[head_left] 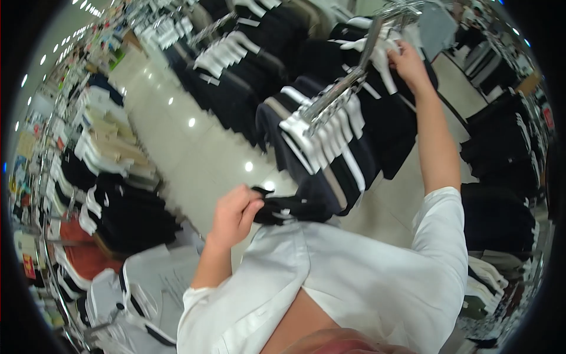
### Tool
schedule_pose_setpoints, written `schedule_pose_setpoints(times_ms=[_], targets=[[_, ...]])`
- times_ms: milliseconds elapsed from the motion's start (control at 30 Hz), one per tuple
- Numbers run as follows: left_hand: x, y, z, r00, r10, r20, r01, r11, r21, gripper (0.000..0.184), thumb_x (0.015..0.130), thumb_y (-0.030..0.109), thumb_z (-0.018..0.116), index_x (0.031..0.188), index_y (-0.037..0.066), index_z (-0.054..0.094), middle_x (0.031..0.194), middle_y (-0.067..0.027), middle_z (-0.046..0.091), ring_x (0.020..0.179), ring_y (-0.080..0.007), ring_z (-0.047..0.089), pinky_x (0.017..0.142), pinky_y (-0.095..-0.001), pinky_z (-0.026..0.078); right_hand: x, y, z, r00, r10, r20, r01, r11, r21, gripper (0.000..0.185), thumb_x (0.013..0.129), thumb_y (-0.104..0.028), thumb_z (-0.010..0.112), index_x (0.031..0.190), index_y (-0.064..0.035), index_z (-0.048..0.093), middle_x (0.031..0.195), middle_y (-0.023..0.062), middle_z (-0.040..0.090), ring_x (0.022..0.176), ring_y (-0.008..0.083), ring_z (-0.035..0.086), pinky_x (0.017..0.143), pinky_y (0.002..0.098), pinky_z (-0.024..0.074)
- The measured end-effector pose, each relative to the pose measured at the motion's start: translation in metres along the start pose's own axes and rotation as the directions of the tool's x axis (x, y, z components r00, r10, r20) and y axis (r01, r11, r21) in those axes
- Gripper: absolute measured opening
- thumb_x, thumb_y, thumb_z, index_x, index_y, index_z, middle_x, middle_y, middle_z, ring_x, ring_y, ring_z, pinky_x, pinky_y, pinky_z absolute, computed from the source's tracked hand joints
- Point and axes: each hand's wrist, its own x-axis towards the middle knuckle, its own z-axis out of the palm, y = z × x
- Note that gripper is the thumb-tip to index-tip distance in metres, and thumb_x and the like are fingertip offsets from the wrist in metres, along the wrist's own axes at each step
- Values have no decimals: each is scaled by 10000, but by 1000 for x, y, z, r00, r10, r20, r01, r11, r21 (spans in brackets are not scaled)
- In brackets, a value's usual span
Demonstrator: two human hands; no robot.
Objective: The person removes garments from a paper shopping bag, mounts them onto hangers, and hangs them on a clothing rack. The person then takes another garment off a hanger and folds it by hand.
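My left hand (233, 215) is closed on the edge of a black garment (295, 207) at waist height, just in front of my white top. Farther off, at the upper right, my right hand (408, 66) has its fingers closed round a white clothes hanger (386, 71) on the rack's far part. Between my hands runs a metal rail (336, 97) with several white hangers (321, 144) on it. Dark garments (389, 124) hang below it, along with a beige one (335, 187).
Another rack of dark clothes (230, 97) stands beyond, across a shiny tiled floor (171, 127). At left hang beige, white and black garments, with an orange one (88, 248) lower down. More dark clothes (498, 141) line the right side.
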Motion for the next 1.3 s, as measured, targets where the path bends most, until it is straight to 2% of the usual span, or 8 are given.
schedule_pose_setpoints(times_ms=[67, 167, 367, 500, 567, 867, 1033, 1300], targets=[[2, -3, -3, 999, -27, -17, 28, 999, 27, 52, 901, 43, 723, 919, 21, 680, 761, -119, 537, 667, -302, 551, 606, -379, 440, 14, 23, 9, 956, -268, -120, 178, 853, -491, 567, 1004, -370, 608, 1405, 30, 590, 1337, 301, 651, 1290, 447, 597, 1100, 474, 459], [3, -4, -8, 998, -57, -28, 57, 998, 7, 52, 921, 49, 714, 930, 9, 682, 779, -111, 565, 684, -277, 556, 621, -359, 440, 36, 44, -1, 980, -197, -18, 152, 809, -568, 518, 1000, -391, 606, 1390, -52, 638, 1304, 238, 694, 1241, 412, 643, 1060, 469, 491], [14, -16, -19, 997, -51, -57, 46, 996, -77, 84, 959, 69, 702, 939, -11, 688, 785, -88, 588, 690, -229, 545, 634, -331, 430, -90, -35, 0, 862, -397, -316, 269, 885, -381, 536, 966, -381, 731, 1387, -64, 635, 1283, 121, 713, 1205, 265, 671, 1045, 383, 496], [29, -28, -25, 998, -5, -62, 0, 997, -82, 78, 944, 67, 725, 921, 1, 689, 773, -81, 551, 679, -225, 526, 612, -329, 421, -220, -93, 42, 948, -299, 110, 264, 930, 257, 345, 909, -147, 787, 1221, -39, 689, 1193, 82, 697, 1024, 157, 649, 931, 326, 522], [36, -35, -28, 999, 25, -49, -29, 995, -92, 94, 949, 74, 726, 918, -6, 687, 770, -80, 554, 673, -219, 516, 605, -325, 410, -260, -102, 75, 800, -333, 499, 298, 943, 151, 458, 834, -140, 830, 1243, -25, 661, 1268, 113, 669, 1051, 222, 666, 908, 342, 540], [50, -78, -75, 996, 81, -44, -87, 986, -145, 79, 946, 56, 718, 927, -14, 687, 758, -79, 547, 669, -222, 508, 610, -326, 413, -301, -77, 198, 749, -47, 661, -8, 997, 81, 607, 855, -179, 848, 1384, -28, 589, 1236, 131, 712, 1147, 268, 672, 989, 370, 512], [40, -110, -114, 999, -25, -29, 20, 987, -158, 150, 1015, 107, 653, 925, -13, 661, 792, -59, 574, 718, -169, 531, 663, -286, 411, -306, -76, 244, 838, -13, 545, -87, 984, 157, 235, 958, -178, 743, 1097, -12, 653, 1006, 112, 711, 949, 234, 677, 870, 344, 513], [33, -172, -158, 993, -119, -3, 119, 993, -26, 157, 939, 149, 756, 969, 11, 686, 844, -71, 652, 761, -189, 614, 689, -319, 473, -291, -110, 287, 956, 43, 292, -97, 980, 173, 250, 991, -255, 708, 1040, -28, 615, 947, 66, 638, 937, 170, 588, 883, 304, 471]])
